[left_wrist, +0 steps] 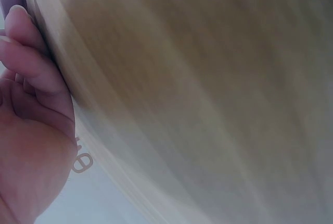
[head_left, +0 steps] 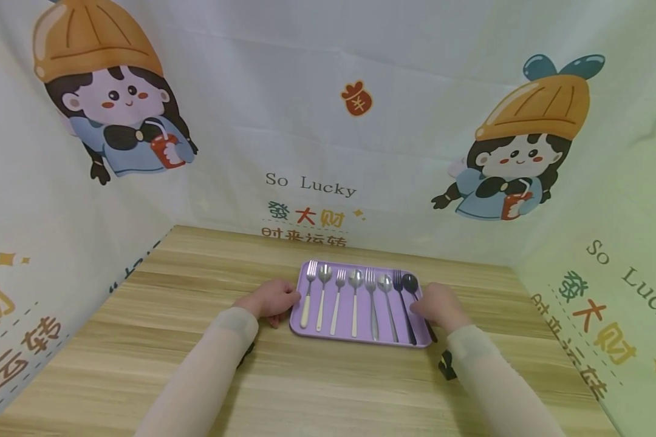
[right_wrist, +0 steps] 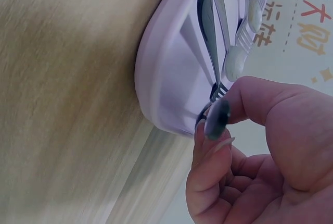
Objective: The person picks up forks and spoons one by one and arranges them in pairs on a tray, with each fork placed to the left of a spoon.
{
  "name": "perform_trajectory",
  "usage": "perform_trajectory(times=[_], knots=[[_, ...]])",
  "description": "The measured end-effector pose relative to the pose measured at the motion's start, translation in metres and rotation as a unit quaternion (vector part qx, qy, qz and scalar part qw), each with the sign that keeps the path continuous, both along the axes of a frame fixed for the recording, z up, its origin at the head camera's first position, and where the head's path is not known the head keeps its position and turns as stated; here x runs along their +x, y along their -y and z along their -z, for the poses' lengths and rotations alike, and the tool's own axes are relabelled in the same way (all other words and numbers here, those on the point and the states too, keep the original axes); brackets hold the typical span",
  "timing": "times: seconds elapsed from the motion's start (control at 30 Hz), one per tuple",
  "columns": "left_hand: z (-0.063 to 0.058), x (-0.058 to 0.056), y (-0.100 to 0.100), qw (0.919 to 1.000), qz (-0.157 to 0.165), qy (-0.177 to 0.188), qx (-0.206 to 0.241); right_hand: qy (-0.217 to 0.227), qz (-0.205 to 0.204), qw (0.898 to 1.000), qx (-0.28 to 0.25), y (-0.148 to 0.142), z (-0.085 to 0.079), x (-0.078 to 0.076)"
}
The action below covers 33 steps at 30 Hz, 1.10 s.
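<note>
A purple tray (head_left: 336, 338) lies on the wooden table, bearing a row of forks and spoons. My left hand (head_left: 273, 298) holds the tray's left rim, its fingers curled close to the table in the left wrist view. At the opposite end, my right hand (head_left: 443, 305) pinches the handle of a black spoon (head_left: 410, 282) between thumb and fingers. The handle's end points toward the right wrist camera. Beside that spoon lies a black fork (head_left: 404, 300). Silver cutlery and pale-handled pieces, such as the fork (head_left: 305, 309) at the far left, fill the rest.
The wooden table (head_left: 328, 388) extends around the tray on all sides. A printed white cloth (head_left: 240, 109) with cartoon figures hangs behind and along both sides. Dark wrist camera parts (head_left: 447, 365) show beneath the right sleeve.
</note>
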<state>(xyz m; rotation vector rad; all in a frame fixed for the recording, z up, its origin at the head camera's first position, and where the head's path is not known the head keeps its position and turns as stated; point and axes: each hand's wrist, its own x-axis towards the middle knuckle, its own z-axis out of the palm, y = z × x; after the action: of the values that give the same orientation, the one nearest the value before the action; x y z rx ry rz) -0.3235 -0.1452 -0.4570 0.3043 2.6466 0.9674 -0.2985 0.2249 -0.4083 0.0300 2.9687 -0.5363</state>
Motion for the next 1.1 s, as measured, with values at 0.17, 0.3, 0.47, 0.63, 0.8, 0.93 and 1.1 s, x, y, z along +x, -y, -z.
perform_trajectory(times=[0.17,0.3,0.47,0.63,0.8,0.93,1.1], knots=[[-0.001,0.000,-0.001,1.0000,0.000,0.000,-0.001,0.003,0.003,1.000,0.003,-0.001,0.000,0.000],[0.001,-0.001,-0.001,1.0000,0.001,0.002,0.000,0.005,0.003,1.000,0.002,-0.001,0.001,0.001],[0.002,-0.003,-0.002,1.0000,0.002,0.001,-0.001,0.006,-0.002,1.000,0.005,-0.004,0.003,0.001],[0.001,-0.003,-0.002,1.0000,0.003,-0.002,0.003,-0.004,-0.004,1.000,0.004,-0.008,0.003,-0.001],[0.001,-0.003,-0.003,0.9999,0.008,0.001,0.013,-0.014,0.004,1.000,-0.007,-0.016,0.002,0.000],[0.000,-0.002,0.002,0.9995,0.004,0.014,0.029,-0.027,-0.002,1.000,-0.011,-0.021,0.005,0.001],[-0.008,0.002,0.010,0.9964,-0.004,0.048,0.069,-0.052,-0.019,0.998,-0.025,-0.027,0.003,0.002]])
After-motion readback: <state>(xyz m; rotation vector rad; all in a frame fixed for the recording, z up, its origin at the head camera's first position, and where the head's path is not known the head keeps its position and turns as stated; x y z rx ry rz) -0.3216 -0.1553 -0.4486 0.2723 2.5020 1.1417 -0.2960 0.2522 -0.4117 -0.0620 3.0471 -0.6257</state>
